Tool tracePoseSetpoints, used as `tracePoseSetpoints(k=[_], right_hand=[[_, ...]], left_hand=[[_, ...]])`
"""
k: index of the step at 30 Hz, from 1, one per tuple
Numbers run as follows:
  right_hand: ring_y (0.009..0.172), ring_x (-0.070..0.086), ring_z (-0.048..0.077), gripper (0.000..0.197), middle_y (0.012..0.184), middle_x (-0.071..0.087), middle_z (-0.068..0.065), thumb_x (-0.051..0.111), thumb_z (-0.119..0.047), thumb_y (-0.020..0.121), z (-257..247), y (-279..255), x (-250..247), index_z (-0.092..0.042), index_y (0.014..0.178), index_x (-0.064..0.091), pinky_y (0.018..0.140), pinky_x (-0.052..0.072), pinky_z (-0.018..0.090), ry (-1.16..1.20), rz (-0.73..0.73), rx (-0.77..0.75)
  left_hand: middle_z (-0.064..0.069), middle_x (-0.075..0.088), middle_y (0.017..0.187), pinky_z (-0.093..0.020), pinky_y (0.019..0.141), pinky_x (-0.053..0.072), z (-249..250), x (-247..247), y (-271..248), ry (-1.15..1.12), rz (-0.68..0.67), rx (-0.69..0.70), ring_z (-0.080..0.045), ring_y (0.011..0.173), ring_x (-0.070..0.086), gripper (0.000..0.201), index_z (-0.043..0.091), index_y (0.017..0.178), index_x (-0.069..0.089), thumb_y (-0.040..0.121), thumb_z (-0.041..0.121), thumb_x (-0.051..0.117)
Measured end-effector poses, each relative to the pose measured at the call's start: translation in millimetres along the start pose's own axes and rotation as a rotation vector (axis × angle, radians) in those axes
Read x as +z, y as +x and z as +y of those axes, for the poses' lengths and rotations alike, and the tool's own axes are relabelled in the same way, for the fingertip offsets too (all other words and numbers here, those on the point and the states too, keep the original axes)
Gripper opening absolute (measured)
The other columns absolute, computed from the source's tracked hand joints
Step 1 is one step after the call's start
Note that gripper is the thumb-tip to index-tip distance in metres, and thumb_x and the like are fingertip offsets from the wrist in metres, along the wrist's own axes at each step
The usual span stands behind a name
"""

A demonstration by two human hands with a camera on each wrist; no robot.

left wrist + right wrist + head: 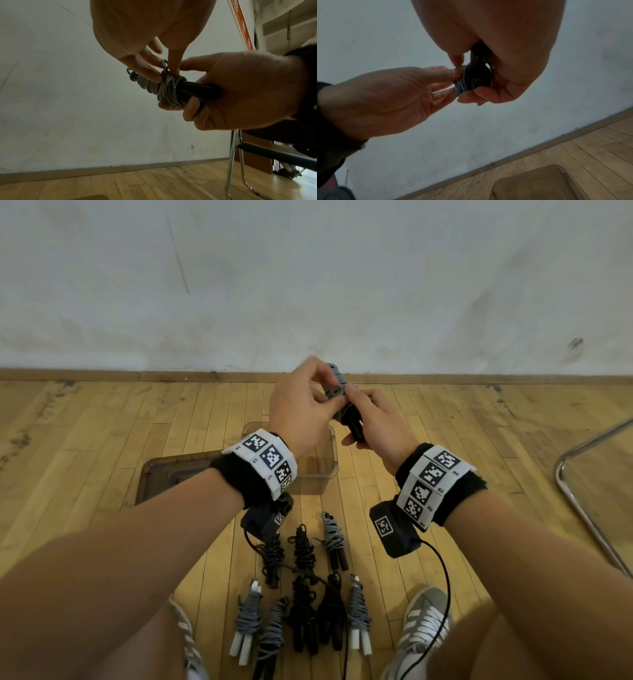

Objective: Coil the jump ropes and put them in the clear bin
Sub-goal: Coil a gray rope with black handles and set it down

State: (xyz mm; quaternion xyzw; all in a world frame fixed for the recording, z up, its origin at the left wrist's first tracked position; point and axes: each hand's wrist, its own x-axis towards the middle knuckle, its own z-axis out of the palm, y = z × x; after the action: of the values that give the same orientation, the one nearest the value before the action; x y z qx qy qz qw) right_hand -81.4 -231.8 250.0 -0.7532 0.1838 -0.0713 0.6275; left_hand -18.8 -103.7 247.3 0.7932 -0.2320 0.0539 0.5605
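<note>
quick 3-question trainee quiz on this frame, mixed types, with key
1. True or false: the clear bin already holds a coiled rope.
2. Which hand has its grip around the black handles of the grey jump rope? A) left hand B) right hand
3. Fill in: the other hand's fingers pinch the rope's grey ____.

Key: 1 false; 2 B; 3 cord

You face a scuffed white wall (308,275), wooden baseboard (102,375), worn plank floor (102,433), chrome chair frame (582,474) at your right.
</note>
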Motion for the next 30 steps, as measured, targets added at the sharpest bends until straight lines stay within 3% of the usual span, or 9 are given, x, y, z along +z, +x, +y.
tracePoseSetpoints(k=[4,7,10,13,15,19,23,27,30], right_hand=[[0.066,0.063,0.014,0.038,0.104,0.068,0.008,0.051,-0.041,0.105,2,1,-2,-0.010,0.127,0.051,0.046,0.044,0.018,0.015,0.028,-0.049],[0.070,0.062,0.004,0.040,0.106,0.065,0.007,0.051,-0.034,0.106,5,2,-5,-0.006,0.135,0.046,0.048,0.044,0.014,0.008,0.022,-0.100],[0.065,0.062,-0.006,0.040,0.103,0.064,0.001,0.051,-0.030,0.106,7,3,-6,-0.006,0.138,0.043,0.051,0.046,0.013,-0.028,0.006,-0.153],[0.071,0.065,0.004,0.038,0.113,0.065,0.009,0.051,-0.028,0.106,9,7,-9,-0.006,0.136,0.045,0.053,0.048,0.015,-0.053,0.042,-0.211],[0.071,0.067,0.009,0.035,0.116,0.065,0.012,0.053,-0.028,0.106,9,10,-11,-0.007,0.133,0.047,0.058,0.053,0.023,-0.049,0.057,-0.232],[0.081,0.069,0.012,0.035,0.117,0.065,0.015,0.054,-0.026,0.105,10,10,-11,-0.003,0.131,0.048,0.065,0.060,0.033,0.016,0.087,-0.246],[0.084,0.070,0.014,0.033,0.117,0.066,0.015,0.052,-0.027,0.106,12,7,-9,-0.006,0.131,0.050,0.064,0.058,0.027,0.069,0.085,-0.220],[0.080,0.073,0.018,0.032,0.116,0.068,0.011,0.047,-0.031,0.108,9,-3,3,-0.009,0.131,0.049,0.059,0.053,0.020,0.154,0.076,-0.144],[0.103,0.070,0.030,0.038,0.121,0.067,0.010,0.041,-0.040,0.109,8,-9,19,-0.013,0.134,0.047,0.068,0.055,0.030,0.112,0.042,-0.096]], left_hand=[[0.004,0.069,0.094,-0.027,0.066,0.059,1,-4,7,-0.034,-0.079,-0.066,-0.015,0.077,0.071,0.028,0.019,0.100,0.060,0.083,0.017,0.083],[-0.001,0.069,0.090,-0.037,0.074,0.064,-3,-7,11,-0.067,-0.198,-0.133,-0.021,0.083,0.075,0.020,0.008,0.093,0.063,0.085,0.013,0.081],[-0.005,0.068,0.090,-0.040,0.079,0.064,-3,-9,12,-0.145,-0.294,-0.195,-0.023,0.091,0.074,0.021,0.012,0.082,0.059,0.088,0.009,0.078],[-0.010,0.071,0.098,-0.033,0.086,0.061,-1,-11,12,-0.287,-0.319,-0.264,-0.021,0.098,0.073,0.029,0.017,0.073,0.053,0.091,0.004,0.073],[-0.015,0.074,0.108,-0.028,0.084,0.061,0,-14,12,-0.406,-0.286,-0.322,-0.024,0.102,0.074,0.025,0.014,0.077,0.054,0.096,0.006,0.068],[-0.011,0.076,0.114,-0.023,0.066,0.059,1,-16,10,-0.591,-0.216,-0.432,-0.024,0.098,0.076,0.024,0.013,0.080,0.052,0.101,0.008,0.061],[-0.009,0.076,0.113,-0.024,0.063,0.056,0,-13,9,-0.566,-0.140,-0.413,-0.022,0.094,0.077,0.017,0.014,0.092,0.050,0.100,0.013,0.065],[-0.006,0.072,0.119,-0.035,0.086,0.058,-2,-5,4,-0.462,-0.121,-0.402,-0.019,0.103,0.073,0.034,0.017,0.121,0.051,0.096,0.030,0.071],[-0.007,0.072,0.118,-0.033,0.087,0.060,0,-8,-3,-0.504,-0.222,-0.442,-0.020,0.104,0.072,0.038,0.010,0.129,0.060,0.102,0.038,0.059]])
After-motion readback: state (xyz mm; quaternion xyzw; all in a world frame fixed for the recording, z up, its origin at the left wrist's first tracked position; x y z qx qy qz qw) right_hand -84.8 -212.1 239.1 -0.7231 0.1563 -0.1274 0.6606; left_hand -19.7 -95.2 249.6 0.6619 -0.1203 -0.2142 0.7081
